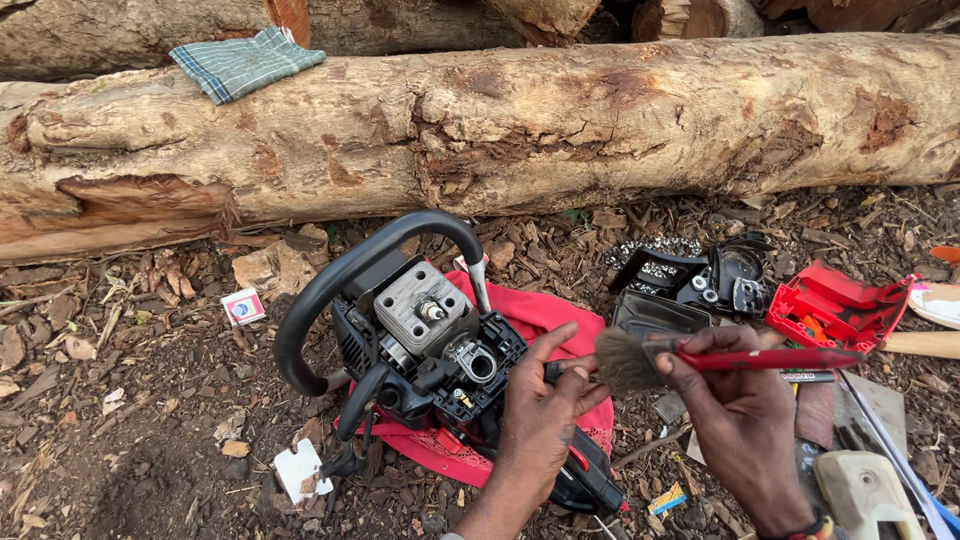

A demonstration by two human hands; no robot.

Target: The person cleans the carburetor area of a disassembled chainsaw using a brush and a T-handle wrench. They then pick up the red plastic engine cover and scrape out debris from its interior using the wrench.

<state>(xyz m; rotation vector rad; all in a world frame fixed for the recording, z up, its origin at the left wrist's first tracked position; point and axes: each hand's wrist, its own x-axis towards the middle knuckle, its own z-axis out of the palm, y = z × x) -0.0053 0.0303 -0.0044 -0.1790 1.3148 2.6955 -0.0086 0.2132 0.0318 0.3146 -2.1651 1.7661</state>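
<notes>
1. Pinched between the thumb and fingers of the right hand (745, 420) is a paintbrush (720, 360) with a red handle. The hand is closed tight on it.
2. Its long red handle runs left to right. The grey bristles point left, toward the saw.
3. The left hand (545, 415) rests on the near right side of the chainsaw body (430, 350). Its fingers are spread and press flat on the black part. It does not pinch anything.
4. The bristles sit just right of the left hand's fingertips, very close. The open engine lies to the left of the brush, so the left hand is the nearer one to the saw.
5. The saw has its covers off. A grey metal block sits on top, and a black curved handle loops over the far left side.
6. Under the saw lies a red cloth (540, 315) on the dirt.
7. To the right, black saw parts (700, 285) and a red plastic cover (835, 305) lie on the ground.
8. Far behind it all, a big log (560, 125) lies left to right, with a checked cloth (245, 62) on its left end.
</notes>
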